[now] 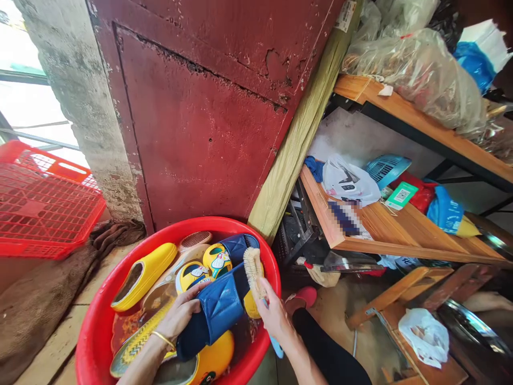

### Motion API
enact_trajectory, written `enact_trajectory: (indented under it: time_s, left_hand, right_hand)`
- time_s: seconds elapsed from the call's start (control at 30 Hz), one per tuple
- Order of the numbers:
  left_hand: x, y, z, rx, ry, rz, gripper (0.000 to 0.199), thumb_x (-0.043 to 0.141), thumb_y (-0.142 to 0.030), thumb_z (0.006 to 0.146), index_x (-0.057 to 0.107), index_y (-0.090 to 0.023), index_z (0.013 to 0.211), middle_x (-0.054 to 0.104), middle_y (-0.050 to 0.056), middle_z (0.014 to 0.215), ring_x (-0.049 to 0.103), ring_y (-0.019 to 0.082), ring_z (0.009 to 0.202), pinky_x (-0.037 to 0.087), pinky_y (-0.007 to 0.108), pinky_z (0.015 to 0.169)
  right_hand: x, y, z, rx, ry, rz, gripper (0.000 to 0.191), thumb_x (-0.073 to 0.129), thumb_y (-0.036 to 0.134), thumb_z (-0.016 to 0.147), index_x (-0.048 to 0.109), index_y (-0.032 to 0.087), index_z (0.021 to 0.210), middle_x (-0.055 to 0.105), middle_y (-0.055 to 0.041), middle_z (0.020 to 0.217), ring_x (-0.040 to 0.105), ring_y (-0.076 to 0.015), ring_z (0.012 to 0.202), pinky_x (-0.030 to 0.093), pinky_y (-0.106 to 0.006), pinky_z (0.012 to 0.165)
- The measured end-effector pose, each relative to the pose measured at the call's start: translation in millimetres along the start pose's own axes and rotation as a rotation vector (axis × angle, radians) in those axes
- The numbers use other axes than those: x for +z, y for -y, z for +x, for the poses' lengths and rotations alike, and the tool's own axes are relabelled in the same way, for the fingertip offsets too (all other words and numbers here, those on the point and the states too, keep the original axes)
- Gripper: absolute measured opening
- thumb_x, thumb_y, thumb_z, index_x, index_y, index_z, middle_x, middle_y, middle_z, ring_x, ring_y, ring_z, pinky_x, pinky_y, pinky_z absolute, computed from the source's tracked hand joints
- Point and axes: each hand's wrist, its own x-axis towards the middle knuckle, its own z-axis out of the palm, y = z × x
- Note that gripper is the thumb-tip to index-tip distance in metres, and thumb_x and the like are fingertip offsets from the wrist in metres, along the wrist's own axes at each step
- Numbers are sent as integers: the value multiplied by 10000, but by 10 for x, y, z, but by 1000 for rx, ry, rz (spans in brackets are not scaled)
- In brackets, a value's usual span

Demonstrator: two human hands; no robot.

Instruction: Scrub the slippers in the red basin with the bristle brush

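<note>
"Hands, pls?"
"Left hand point(180, 315): fingers curled round edge of blue slipper point(222, 302), held over tub point(88, 342). Right hand point(273, 313): fingers closed round brush point(253, 270), bristles next to slipper; can't tell if touching."
"In tub?"
"Murky water point(125, 332), yellow clog point(160, 261) on L, other footwear point(218, 260) nr it."
"Bkgd?"
"Red crate point(48, 208) L, maroon door point(204, 133) behind tub, wooden shelf point(425, 230) R w/ white bag point(348, 179)."

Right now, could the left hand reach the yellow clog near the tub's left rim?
Probably, once it lets go: the left hand holds the blue slipper, but nothing covers the yellow clog.
</note>
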Motion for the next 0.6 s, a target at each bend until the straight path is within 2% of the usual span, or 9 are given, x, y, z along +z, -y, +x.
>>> enact_trajectory:
  time_s: [0.07,0.1,0.17,0.27,0.37,0.47,0.53,0.6]
  left_hand:
    - [-21,-48,-6,-13,18,5,650,520,-222,524,757,-215,1129,728,27,704,654,268,704,540,399,698]
    - [-32,-79,-13,-31,42,-2,660,529,-220,519,754,-213,1139,740,32,724,671,282,736,549,413,719]
    - [-58,-155,-41,-84,92,-68,674,565,-220,526,738,-202,1177,765,46,794,697,301,807,561,436,771]
    - [-111,-263,-112,-127,114,-285,695,684,-295,617,653,-220,1307,773,80,1042,706,315,983,549,456,885]
    - [-131,-279,-168,-64,71,-442,670,656,-560,744,611,-262,1343,726,90,1216,649,337,1160,529,467,955]
    - [-43,-171,-169,88,42,-328,741,629,-722,700,669,-217,1241,740,123,1174,619,377,1188,524,486,975]
    - [75,-68,-155,150,27,-200,753,735,-686,624,688,-172,1172,746,145,1140,634,394,1140,515,502,997]
    - [207,16,-143,143,-18,-192,762,759,-676,607,682,-142,1144,747,155,1124,650,400,1106,519,516,994]
  right_hand:
    - [60,77,-37,75,2,194,794,598,316,862,248,255,1573,671,-102,1249,720,-199,815,606,-297,631]
    - [107,124,-56,114,30,291,890,642,340,832,172,267,1584,688,-88,1178,689,-160,653,567,-256,500]
    - [216,222,-79,166,108,478,986,710,364,771,143,261,1570,700,-37,1015,570,-87,453,465,-195,367]
    - [344,364,-46,203,171,733,861,757,436,721,335,230,1442,637,52,785,453,-43,348,365,-154,306]
    - [397,510,33,263,127,941,638,754,556,708,476,224,1176,545,103,644,431,-50,321,328,-153,291]
    - [458,661,54,371,64,1072,543,756,612,696,472,237,968,491,118,558,455,-63,358,358,-152,333]
    - [533,742,16,431,55,1112,532,763,627,687,458,238,883,464,117,505,459,-69,374,363,-150,353]
    - [617,787,-38,441,85,1130,540,763,650,677,454,234,833,446,112,468,459,-76,375,365,-156,356]
